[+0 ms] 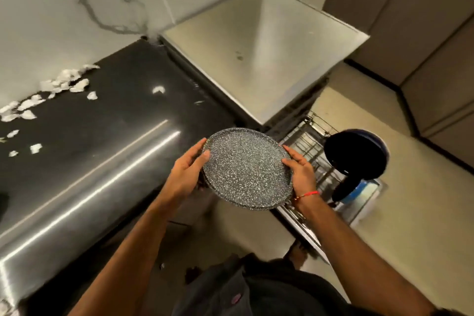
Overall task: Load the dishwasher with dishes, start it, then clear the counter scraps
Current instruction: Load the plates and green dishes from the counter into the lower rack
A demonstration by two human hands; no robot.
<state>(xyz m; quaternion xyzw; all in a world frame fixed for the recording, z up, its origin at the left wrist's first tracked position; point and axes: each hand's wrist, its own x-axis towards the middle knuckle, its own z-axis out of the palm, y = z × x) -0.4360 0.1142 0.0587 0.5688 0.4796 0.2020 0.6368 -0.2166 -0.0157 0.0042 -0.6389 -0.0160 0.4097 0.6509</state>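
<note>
Gripping the speckled plate (247, 168) by opposite rims in both hands, left hand (186, 174) and right hand (301, 174), above the dishwasher rack (307, 141), I might knock it against the dark pan (356, 155) already loaded.

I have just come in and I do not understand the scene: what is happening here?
A person holds a speckled plate by its rim, the left hand and the right hand on opposite sides, above the pulled-out dishwasher rack. A dark blue dish already sits in the rack. White scraps still lie on the black counter.
</note>
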